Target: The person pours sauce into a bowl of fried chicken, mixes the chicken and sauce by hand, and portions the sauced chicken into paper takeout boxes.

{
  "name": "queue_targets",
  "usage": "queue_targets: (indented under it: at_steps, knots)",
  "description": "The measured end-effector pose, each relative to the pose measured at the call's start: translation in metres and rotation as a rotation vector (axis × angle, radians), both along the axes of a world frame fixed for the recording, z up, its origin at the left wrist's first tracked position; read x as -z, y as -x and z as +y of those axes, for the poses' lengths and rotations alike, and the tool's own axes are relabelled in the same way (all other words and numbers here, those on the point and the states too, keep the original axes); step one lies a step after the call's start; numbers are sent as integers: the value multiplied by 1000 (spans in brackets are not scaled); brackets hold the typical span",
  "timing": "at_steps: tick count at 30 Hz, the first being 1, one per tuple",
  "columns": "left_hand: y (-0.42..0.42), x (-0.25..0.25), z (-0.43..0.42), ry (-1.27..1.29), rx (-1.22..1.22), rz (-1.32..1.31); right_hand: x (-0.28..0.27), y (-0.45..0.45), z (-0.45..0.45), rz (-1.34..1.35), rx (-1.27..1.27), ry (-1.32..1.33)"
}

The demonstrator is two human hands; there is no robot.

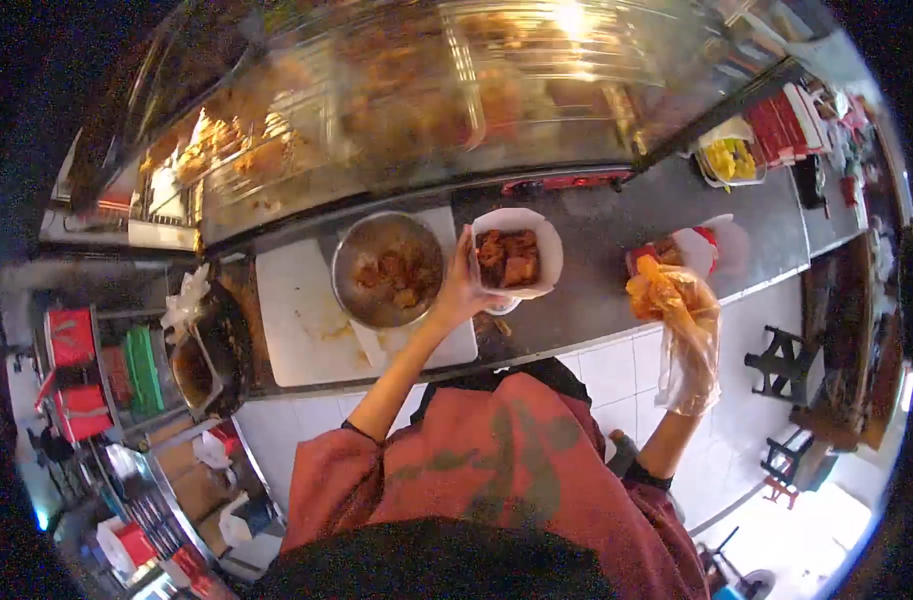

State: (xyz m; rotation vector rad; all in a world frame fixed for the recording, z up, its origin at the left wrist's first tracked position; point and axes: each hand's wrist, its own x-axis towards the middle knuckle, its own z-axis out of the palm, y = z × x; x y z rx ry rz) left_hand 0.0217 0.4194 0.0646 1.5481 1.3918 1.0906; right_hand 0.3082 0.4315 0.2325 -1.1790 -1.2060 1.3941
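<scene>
My left hand (459, 290) grips a white paper food box (545, 245), tilted so its opening faces me. Inside lie dark reddish-brown chunks of fried meat (512, 258). My right hand (669, 300) wears a clear plastic glove with orange-stained fingers. Its fingers look loosely bent and apart, and I see no food in them. Just beyond it, a red and white food box (692, 248) with brown food stands on the counter. Left of my left hand, a steel bowl (349, 295) holds more coated meat pieces, resting on a white cutting board (282, 335).
A glass display case (377, 130) with lit food trays runs along the back of the dark counter (587, 235). Far right are a container of yellow pieces (729, 160) and stacked red boxes (789, 125). A dark wok-like pan (212, 350) stands left; stools (785, 360) stand on the floor.
</scene>
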Motion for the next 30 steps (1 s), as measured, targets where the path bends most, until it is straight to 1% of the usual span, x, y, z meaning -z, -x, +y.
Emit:
queue_targets:
  at_steps: [1,2,4,5,6,8,9,10,12,13,14,16,19,20,22,24,26,28,30]
  knots:
    - [-6,4,7,39,33,-70,-7,-4,-6,-7,35,-35]
    - [-7,16,13,36,61,-68,-11,-12,-12,-6,64,-38]
    - [-6,37,21,24,60,11,-15,-30,-26,31,142,26]
    - [-14,12,24,-67,14,-62,-15,-38,-32,-44,213,82]
    - [-14,-11,27,31,100,-85,-12,-44,-40,-45,237,91]
    - [-26,-16,29,209,59,-393,-9,-55,-52,-141,371,131]
    - [-34,-19,39,1,145,-286,-12,-57,-57,-190,432,196]
    - [-41,24,38,102,136,-462,-12,-64,-62,-189,450,197]
    - [-74,-76,64,-164,331,63,-11,-77,-70,-190,483,222]
    - [-89,-71,67,-198,328,108,-15,-79,-72,-218,521,217]
    - [-98,-56,69,-207,300,111,-16,-86,-73,-222,532,217]
    - [-116,-16,75,-214,203,117,-19,-100,-74,-235,579,294]
    - [-137,38,84,-212,44,173,-28,-117,-71,-267,601,303]
    - [-145,49,89,-215,1,196,-24,-126,-70,-270,606,301]
    - [-156,71,97,-219,-70,249,-13,-144,-71,-190,563,246]
    - [-166,88,106,-220,-121,292,-12,-149,-65,-194,588,254]
    - [-167,105,117,-182,-26,160,-13,-151,-60,-199,632,255]
    - [-169,126,120,-213,28,199,-15,-157,-57,-193,618,288]
    - [-165,127,116,-247,72,245,-8,-173,-57,-169,605,278]
